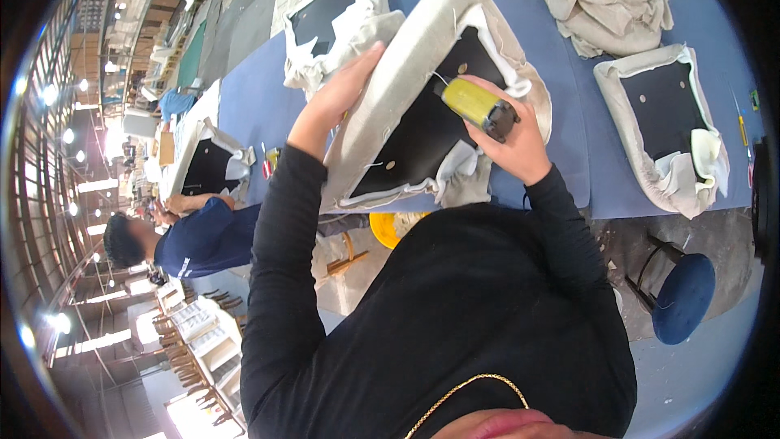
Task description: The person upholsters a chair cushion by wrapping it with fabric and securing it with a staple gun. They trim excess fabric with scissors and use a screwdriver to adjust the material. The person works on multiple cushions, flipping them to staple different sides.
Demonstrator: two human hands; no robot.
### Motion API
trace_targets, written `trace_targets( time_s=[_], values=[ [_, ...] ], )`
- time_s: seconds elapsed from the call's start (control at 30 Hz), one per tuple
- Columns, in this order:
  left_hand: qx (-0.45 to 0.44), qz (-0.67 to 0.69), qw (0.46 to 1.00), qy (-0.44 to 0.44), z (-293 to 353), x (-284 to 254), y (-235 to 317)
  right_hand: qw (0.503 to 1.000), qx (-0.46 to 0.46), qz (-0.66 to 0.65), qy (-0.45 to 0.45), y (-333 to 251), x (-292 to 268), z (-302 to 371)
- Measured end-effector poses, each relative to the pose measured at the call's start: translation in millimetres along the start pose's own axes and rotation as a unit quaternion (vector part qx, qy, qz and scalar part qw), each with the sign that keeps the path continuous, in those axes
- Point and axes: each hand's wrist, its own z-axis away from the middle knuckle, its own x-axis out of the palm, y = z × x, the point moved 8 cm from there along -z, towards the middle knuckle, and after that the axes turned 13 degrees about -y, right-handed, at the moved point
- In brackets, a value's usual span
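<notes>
An upholstered seat panel (435, 41) in beige fabric stands tilted in front of me, its black underside (406, 136) facing up toward me. My left hand (340, 93) lies along the panel's raised left side, fingers stretched out flat against the fabric. In my right hand (520, 142) is a yellow-green and black power tool (471, 102), held over the black underside; its working end is hidden. White padding and loose fabric edges fold over the panel's rim, bunching at its lower right. Small round metal fittings and pale cord ends show on the underside.
The blue-covered table (561, 138) also carries a similar panel (658, 110) at right, another (325, 20) behind left, and stacked beige cushions (601, 0). Hand tools (743, 132) lie far right. A co-worker (203, 232) works at left. A blue stool (684, 297) stands right.
</notes>
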Motion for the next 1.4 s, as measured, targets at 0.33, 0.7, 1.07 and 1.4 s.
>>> trace_targets(
  time_s=[0.33,0.7,1.07,1.4],
  values=[
    [0.181,-0.378,0.899,0.127,40.4,39.9,66.8,0.995,-0.081,0.056,0.032,-9.6,16.9,-14.2],
    [0.178,-0.396,0.89,0.136,53.8,40.3,58.7,0.993,-0.109,0.044,0.0,-56.2,12.9,-33.3],
    [0.135,-0.373,0.909,0.132,59.2,39.6,55.4,0.988,-0.121,0.087,-0.036,-59.6,25.0,-44.0],
    [0.152,-0.057,0.987,-0.009,44.9,-11.8,13.9,0.996,-0.064,-0.01,-0.065,-38.2,46.6,-51.3]
  ],
)
